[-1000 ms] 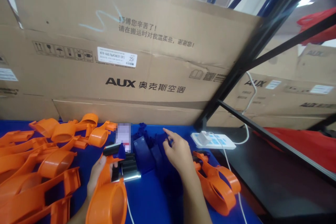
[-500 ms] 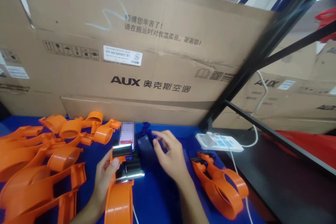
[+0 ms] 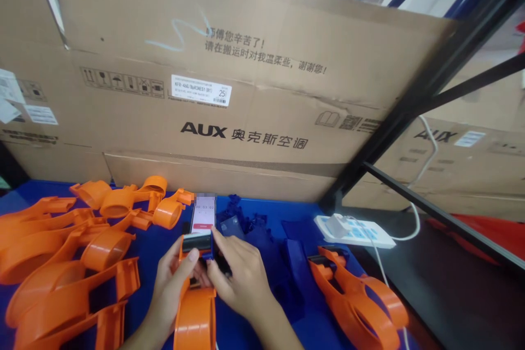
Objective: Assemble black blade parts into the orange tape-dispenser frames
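An orange plastic tape dispenser (image 3: 194, 317) is held upright near the front of the blue table. My left hand (image 3: 168, 284) wraps its head end from the left, with the thumb lying by the black roller (image 3: 197, 243). From the right, my right hand (image 3: 244, 273) closes on the same head, its index finger and thumb against a small blue piece (image 3: 211, 249) at the roller's end. Dark parts behind the dispenser are mostly hidden by my fingers. Small dark blue plastic pieces (image 3: 233, 208) lie beyond my right hand.
Several orange dispensers (image 3: 53, 290) are heaped at left. More, fitted with black rollers (image 3: 361, 306), lie at right. A phone (image 3: 204, 212) rests behind my hands. At the right edge are a white power strip (image 3: 369, 232) and its cable. Cardboard (image 3: 254, 169) and a black frame (image 3: 381, 126) stand behind.
My right hand has moved left and down from the blue pieces to the dispenser's head and closed there. My left hand keeps its hold. The whole view has shifted slightly.
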Available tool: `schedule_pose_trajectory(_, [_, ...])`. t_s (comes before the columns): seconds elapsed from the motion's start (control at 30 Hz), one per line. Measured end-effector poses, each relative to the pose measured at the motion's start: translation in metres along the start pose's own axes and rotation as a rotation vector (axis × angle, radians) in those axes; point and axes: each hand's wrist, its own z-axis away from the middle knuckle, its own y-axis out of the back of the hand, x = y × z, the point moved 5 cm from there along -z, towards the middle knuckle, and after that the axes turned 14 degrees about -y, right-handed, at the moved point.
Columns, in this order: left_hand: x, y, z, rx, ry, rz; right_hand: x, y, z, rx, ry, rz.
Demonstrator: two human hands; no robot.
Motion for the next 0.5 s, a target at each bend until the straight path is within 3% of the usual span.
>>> schedule_pose_trajectory(0.23, [0.002,-0.001,0.001,-0.042,0.003,-0.120,-0.003,-0.008,0.004,-0.024,0.041,0.057])
schedule_pose_trajectory(0.4, [-0.009,0.003,-0.002,-0.017,0.060,-0.062,-0.001,-0.008,0.003,-0.014,0.033,0.026])
schedule_pose_trajectory(0.5, [-0.018,0.005,-0.008,-0.064,0.157,0.028,0.003,-0.007,0.001,-0.005,0.018,-0.034])
